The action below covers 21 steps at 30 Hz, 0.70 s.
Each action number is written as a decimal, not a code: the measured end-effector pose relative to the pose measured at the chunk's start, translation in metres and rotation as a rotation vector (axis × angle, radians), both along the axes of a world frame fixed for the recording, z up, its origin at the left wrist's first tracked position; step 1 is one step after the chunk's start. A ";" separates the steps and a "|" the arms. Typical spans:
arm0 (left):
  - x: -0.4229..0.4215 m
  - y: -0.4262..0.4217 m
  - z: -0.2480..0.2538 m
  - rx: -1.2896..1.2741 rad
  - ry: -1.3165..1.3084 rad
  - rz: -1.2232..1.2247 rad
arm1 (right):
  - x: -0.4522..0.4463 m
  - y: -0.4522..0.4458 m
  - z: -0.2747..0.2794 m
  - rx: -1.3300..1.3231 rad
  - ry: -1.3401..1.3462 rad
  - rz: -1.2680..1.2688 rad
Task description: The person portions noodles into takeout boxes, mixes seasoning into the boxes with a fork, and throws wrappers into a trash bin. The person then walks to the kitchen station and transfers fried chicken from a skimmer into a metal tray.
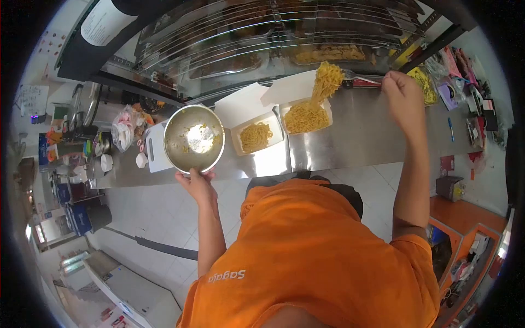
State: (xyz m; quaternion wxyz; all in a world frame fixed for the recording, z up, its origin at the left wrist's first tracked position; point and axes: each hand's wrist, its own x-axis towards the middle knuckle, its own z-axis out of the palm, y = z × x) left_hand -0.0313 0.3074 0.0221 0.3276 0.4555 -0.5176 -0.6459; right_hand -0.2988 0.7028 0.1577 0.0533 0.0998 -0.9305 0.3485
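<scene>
My left hand (198, 186) is closed on the lower rim of a round metal bowl (178, 123), tilted so its inside shows scraps of yellow food. In my right hand (403, 98) is the handle of a long metal utensil (363, 80); noodles hide whether its head is a fork or a spoon. A clump of yellow noodles (328, 79) hangs from it, trailing into the right open takeaway box (290, 87), which holds more noodles. Left of that stands another open takeaway box (235, 101) with a smaller heap of noodles. Both lids are folded back.
The boxes stand on a steel counter (369, 136). A glass display case (219, 44) with food trays rises behind it. Left of the bowl lie a white cutting board (157, 150) and plastic bags (124, 128). A container of yellow food (426, 85) sits at the right.
</scene>
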 end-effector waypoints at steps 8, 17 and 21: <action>0.006 0.007 -0.013 0.018 0.008 0.011 | 0.012 -0.014 0.012 0.164 0.173 0.158; 0.004 0.023 -0.020 0.019 -0.012 -0.062 | 0.036 -0.051 -0.120 0.665 0.233 0.332; 0.005 0.027 -0.021 0.035 -0.023 -0.084 | 0.036 -0.051 -0.069 0.602 0.298 0.287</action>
